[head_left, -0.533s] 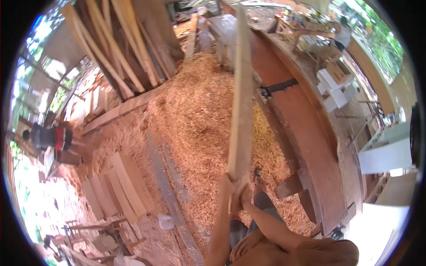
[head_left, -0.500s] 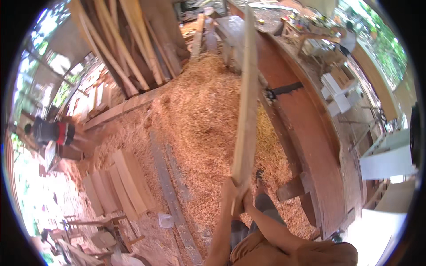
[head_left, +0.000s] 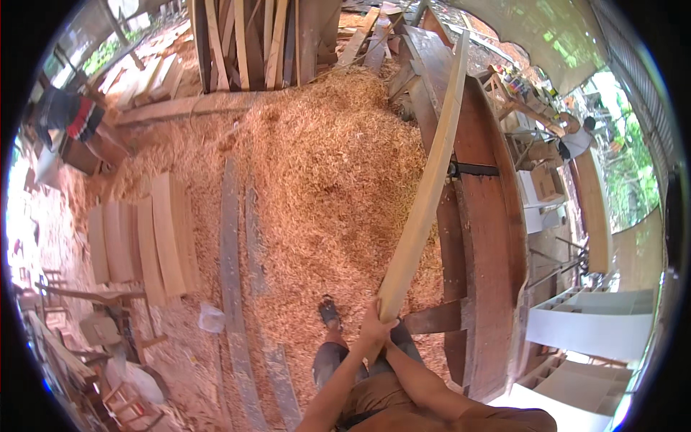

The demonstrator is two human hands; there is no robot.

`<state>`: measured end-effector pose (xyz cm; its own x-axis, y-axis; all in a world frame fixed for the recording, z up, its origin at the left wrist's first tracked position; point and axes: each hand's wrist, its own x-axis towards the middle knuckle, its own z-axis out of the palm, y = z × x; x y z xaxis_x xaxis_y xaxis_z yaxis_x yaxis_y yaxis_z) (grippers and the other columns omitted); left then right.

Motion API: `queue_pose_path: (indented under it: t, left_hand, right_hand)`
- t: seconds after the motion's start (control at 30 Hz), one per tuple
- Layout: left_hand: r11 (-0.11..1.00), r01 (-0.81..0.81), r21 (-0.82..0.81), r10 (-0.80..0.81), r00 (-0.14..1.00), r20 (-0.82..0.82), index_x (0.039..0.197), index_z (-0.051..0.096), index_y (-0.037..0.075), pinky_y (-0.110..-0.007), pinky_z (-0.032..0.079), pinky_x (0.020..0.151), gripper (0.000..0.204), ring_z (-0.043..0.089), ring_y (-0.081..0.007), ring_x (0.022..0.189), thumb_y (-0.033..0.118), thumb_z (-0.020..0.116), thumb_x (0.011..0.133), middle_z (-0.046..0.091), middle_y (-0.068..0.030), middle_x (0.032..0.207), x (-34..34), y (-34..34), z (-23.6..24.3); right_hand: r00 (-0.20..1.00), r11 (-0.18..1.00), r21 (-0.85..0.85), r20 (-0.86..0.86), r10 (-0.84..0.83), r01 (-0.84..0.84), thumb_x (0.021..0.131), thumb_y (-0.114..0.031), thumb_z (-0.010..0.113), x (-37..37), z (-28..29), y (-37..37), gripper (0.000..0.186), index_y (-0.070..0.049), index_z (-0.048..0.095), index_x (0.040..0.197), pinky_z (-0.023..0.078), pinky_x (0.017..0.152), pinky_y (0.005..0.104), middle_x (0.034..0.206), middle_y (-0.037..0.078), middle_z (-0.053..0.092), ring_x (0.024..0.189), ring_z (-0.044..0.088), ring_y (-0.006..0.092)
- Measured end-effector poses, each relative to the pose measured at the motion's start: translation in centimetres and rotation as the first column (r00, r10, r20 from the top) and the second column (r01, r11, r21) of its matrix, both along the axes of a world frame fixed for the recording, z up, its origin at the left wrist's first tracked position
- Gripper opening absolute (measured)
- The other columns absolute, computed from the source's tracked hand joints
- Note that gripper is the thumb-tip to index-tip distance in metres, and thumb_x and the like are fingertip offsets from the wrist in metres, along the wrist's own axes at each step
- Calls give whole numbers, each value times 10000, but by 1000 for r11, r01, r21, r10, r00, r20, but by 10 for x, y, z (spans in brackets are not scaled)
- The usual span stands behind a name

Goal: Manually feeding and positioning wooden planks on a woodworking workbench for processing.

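A long pale wooden board [head_left: 419, 201] runs from my body up and forward to the right, its far end over the reddish-brown wooden machine bed [head_left: 488, 252]. My left hand [head_left: 374, 325] is wrapped round the board’s near end. My right hand [head_left: 385, 340] grips it just below, partly hidden behind the left hand and board. My legs stand in a big heap of wood shavings [head_left: 331, 158] beside the machine bed.
Upright planks [head_left: 241, 43] lean at the back. Cut boards [head_left: 165, 234] and a plastic container [head_left: 211, 317] lie left on the shavings, near wooden frames [head_left: 101, 327]. A person [head_left: 68, 115] is at upper left, another [head_left: 574, 140] at right. White boxy pieces [head_left: 586, 324] stand right.
The view has swung, so the back planks now sit higher and more upright. The board’s far end has moved rightward, over the machine bed. A foot now shows left of the board's near end.
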<state>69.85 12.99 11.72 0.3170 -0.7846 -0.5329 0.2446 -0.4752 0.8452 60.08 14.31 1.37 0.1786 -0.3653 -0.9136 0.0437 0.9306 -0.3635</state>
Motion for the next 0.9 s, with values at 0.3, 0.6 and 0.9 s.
queue_pose_path:
  t: [0.3, 0.6, 0.9]
  left_hand:
    - [970, -46, -237, 33, 998, -62, 1560, 278, 29, -419, 319, 1171, 858, 343, -355, 1460, 437, 668, 914, 374, -243, 1555, -23, 10, -78]
    - [958, 89, 272, -47, 987, -157, 1209, 677, -49, -410, 503, 929, 778, 685, -330, 1046, 662, 581, 910, 720, -217, 1097, -11, 41, -117]
    - [932, 48, 359, -160, 944, 289, 1145, 653, -39, -482, 526, 905, 810, 668, -422, 1072, 655, 754, 738, 691, -292, 1095, 76, 56, -32]
  right_hand:
    - [995, 993, -71, -19, 95, -96, 1060, -541, 333, -43, 12, -27, 608, -84, 506, 1422, 491, 1015, 411, 1356, 128, 596, 1216, 594, 265]
    - [647, 625, -437, -749, 146, -647, 894, -249, 723, 33, 130, -51, 628, 2, 462, 1407, 501, 993, 398, 1346, 192, 575, 1216, 591, 287]
    - [984, 930, -341, -153, 86, -135, 834, -114, 771, 20, 94, -57, 638, 7, 467, 1381, 554, 885, 398, 1245, 163, 623, 1105, 639, 267]
